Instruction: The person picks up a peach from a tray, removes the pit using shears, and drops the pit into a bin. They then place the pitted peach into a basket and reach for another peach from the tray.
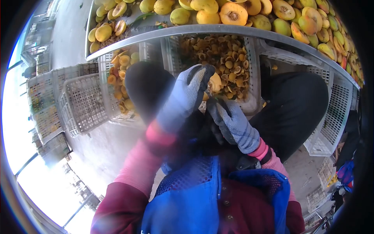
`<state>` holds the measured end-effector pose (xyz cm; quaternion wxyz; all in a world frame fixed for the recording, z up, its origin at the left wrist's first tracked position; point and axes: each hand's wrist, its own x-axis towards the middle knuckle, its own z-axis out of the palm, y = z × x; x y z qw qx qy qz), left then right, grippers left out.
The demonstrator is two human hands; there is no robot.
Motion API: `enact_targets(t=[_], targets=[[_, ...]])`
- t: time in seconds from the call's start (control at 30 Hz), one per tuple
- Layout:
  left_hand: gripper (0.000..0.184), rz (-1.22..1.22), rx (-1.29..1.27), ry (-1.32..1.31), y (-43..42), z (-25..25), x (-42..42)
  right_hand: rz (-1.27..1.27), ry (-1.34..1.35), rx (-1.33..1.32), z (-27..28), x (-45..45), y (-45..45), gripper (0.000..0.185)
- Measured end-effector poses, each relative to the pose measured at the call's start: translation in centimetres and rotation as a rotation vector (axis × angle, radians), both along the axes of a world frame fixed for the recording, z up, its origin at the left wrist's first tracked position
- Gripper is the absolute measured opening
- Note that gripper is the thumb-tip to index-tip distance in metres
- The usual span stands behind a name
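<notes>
Left fingers point(205, 78) curled against yellow fruit point(214, 83), right fingers point(216, 113) bent beside

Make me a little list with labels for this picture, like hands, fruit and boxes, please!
Left hand: blue-grey glove with dark fingers, holding a round yellow fruit piece
Right hand: matching glove, close beside the left; any tool too blurry to tell
Between the knees: white plastic crate of small yellow-orange fruit pieces
Above: metal-edged table with yellow and green fruits, some cut open
Far left: white crates with holes
Clothes: bright blue vest, dark red sleeves
</notes>
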<state>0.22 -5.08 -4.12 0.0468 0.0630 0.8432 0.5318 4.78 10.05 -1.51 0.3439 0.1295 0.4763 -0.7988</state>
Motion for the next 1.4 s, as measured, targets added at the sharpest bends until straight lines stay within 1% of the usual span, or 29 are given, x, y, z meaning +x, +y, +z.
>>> enact_targets(t=[0.03,0.07,0.1,0.17,0.23,0.33,0.37,0.43,0.47,0.5,0.57,0.6,0.63,0.7,0.8,0.87,0.9,0.97,1.1,1.17,1.27,1.3,1.33,1.37,1.4], targets=[[0.025,0.002,0.011,-0.101,0.0,0.4,-0.1,-0.021,0.037,0.032,0.1,0.0,-0.2,0.028],[0.025,0.003,0.022,-0.201,0.1,0.9,-0.2,-0.005,-0.016,0.002,0.0,-0.1,-0.2,0.029],[0.026,0.020,0.019,-0.187,0.4,1.3,-0.2,0.011,-0.070,-0.028,-0.1,-0.3,-0.2,0.030],[0.021,0.021,-0.066,0.043,0.3,-0.2,0.1,0.028,-0.182,-0.088,0.0,-0.4,-0.1,0.033],[0.018,0.045,-0.075,0.145,0.4,-0.9,0.3,0.023,-0.289,-0.149,0.6,-0.8,0.1,0.035],[0.015,0.131,-0.002,0.076,1.0,-0.5,0.2,0.052,-0.323,-0.178,0.6,-0.8,0.3,0.034],[0.015,0.165,0.004,0.035,1.3,0.1,0.1,0.008,-0.265,-0.148,0.2,-0.5,0.1,0.034],[0.016,0.258,0.014,0.083,2.1,0.7,0.4,-0.076,-0.149,-0.086,-1.2,0.3,-0.4,0.035],[0.016,0.313,0.018,0.173,2.8,0.8,0.7,-0.110,0.324,0.264,-1.7,0.4,-0.5,0.035],[0.017,0.331,0.116,0.156,2.9,1.3,0.5,-0.140,0.798,0.615,-1.9,0.3,-0.7,0.037],[0.018,0.371,0.315,0.130,3.3,2.3,0.2,-0.100,0.761,0.602,-2.2,1.1,-0.8,0.043],[0.018,0.366,0.339,0.146,3.3,2.5,0.1,-0.080,0.742,0.596,-2.4,1.6,-0.9,0.046],[0.018,0.361,0.362,0.162,3.4,2.7,0.1,-0.118,0.813,0.629,-2.4,1.2,-1.2,0.046],[0.018,0.346,0.357,0.193,3.4,2.4,0.0,-0.132,0.726,0.537,-2.5,1.2,-1.1,0.044],[0.019,0.349,0.339,0.181,3.5,2.0,0.3,-0.074,0.225,0.155,-2.1,1.1,-0.8,0.040],[0.019,0.318,0.333,0.122,3.3,2.0,0.5,-0.059,-0.153,-0.105,0.1,-0.3,-0.4,0.038],[0.019,0.304,0.332,0.096,3.3,2.1,0.5,-0.076,-0.203,-0.133,0.3,-0.4,-0.4,0.038],[0.018,0.298,0.396,0.030,3.5,2.1,0.5,-0.091,-0.294,-0.184,0.5,-0.7,-0.4,0.039],[0.014,0.333,0.397,-0.041,3.7,1.0,0.3,-0.069,-0.409,-0.203,0.8,-1.0,0.1,0.040],[0.013,0.344,0.344,-0.044,4.0,1.6,0.2,-0.067,-0.406,-0.155,0.9,-0.9,0.1,0.040],[0.014,0.313,0.277,0.055,3.5,0.5,-0.1,-0.049,-0.394,-0.119,0.6,-0.8,0.2,0.039],[0.014,0.320,0.291,0.011,3.4,0.5,-0.1,-0.021,-0.391,-0.178,0.4,-0.9,0.5,0.033],[0.015,0.327,0.305,-0.034,3.3,0.7,-0.1,0.006,-0.388,-0.236,0.1,-1.0,1.0,0.031],[0.015,0.335,0.319,-0.078,3.3,0.9,-0.1,0.034,-0.384,-0.295,0.0,-1.1,1.2,0.034],[0.015,0.311,0.201,0.025,3.5,1.1,0.0,-0.029,-0.352,-0.215,-0.2,-0.8,0.8,0.035]])
